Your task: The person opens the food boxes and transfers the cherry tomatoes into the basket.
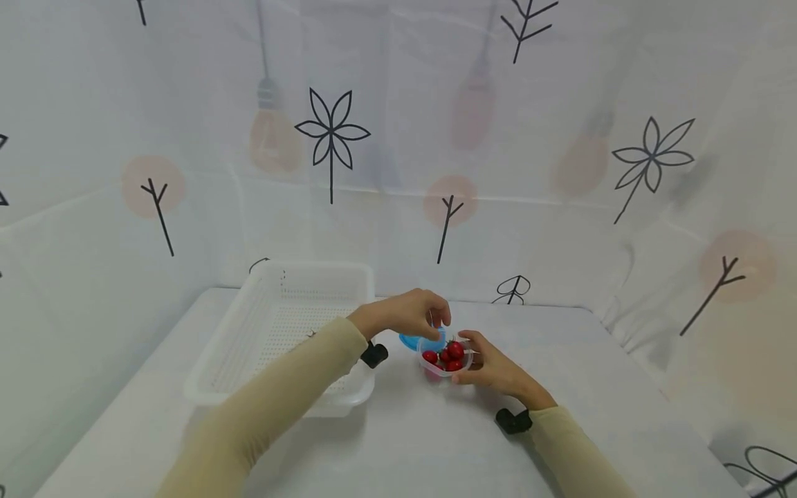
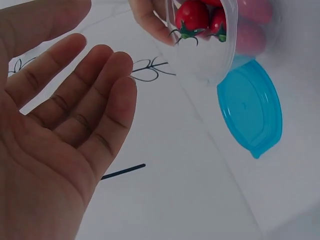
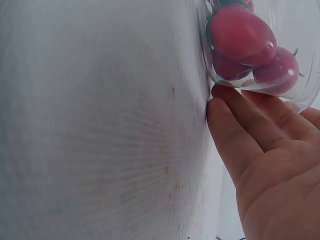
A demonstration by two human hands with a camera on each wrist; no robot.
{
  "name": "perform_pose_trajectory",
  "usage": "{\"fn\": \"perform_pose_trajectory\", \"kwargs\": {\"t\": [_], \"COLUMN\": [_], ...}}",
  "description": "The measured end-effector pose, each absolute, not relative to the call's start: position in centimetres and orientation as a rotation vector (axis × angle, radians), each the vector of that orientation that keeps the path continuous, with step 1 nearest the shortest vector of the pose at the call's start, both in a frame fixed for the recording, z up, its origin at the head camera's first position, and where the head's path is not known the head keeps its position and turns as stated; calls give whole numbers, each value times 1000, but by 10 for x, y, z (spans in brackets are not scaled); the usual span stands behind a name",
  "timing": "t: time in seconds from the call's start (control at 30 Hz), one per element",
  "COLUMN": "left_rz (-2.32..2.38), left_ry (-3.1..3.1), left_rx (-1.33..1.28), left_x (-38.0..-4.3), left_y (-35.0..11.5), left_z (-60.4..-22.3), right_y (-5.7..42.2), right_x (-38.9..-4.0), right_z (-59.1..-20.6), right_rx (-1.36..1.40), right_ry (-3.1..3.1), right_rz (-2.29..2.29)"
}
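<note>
A small clear plastic container (image 1: 445, 374) of red cherry tomatoes (image 1: 455, 351), some with green stems, stands on the table. My right hand (image 1: 498, 368) grips its right side, thumb at the front and fingers behind; in the right wrist view the fingers (image 3: 250, 120) lie against its clear wall. Above and just left of the container hovers my left hand (image 1: 411, 312). Its fingers (image 2: 107, 135) are loosely bent, with nothing held in the left wrist view. Behind the container, a blue lid (image 2: 250, 110) lies on the table.
A white perforated plastic basket (image 1: 214, 346) stands to the left, partly behind the left forearm. A small green stem (image 1: 311, 333) shows inside it. White cloth with plant and bulb drawings (image 1: 386, 235) hangs behind the white table (image 1: 423, 443).
</note>
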State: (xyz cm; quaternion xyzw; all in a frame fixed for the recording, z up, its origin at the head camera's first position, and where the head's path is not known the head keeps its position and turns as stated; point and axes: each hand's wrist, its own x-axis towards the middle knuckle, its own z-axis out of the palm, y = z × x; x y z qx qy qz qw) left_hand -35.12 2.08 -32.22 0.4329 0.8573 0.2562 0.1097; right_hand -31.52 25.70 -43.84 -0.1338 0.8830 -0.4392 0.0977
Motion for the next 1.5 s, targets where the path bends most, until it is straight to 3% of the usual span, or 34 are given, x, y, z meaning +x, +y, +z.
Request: {"fn": "perform_pose_trajectory", "kwargs": {"t": [0.8,1.5], "left_rz": [615,501], "left_ry": [2512,2539], "left_rx": [1126,1074], "left_x": [-355,-355], "left_y": [55,60], "left_z": [-362,-366], "right_y": [259,258], "right_x": [-315,-313], "right_z": [-442,-438], "right_rx": [-469,-467], "right_ry": [2581,2588], "right_rz": [-1343,-1338]}}
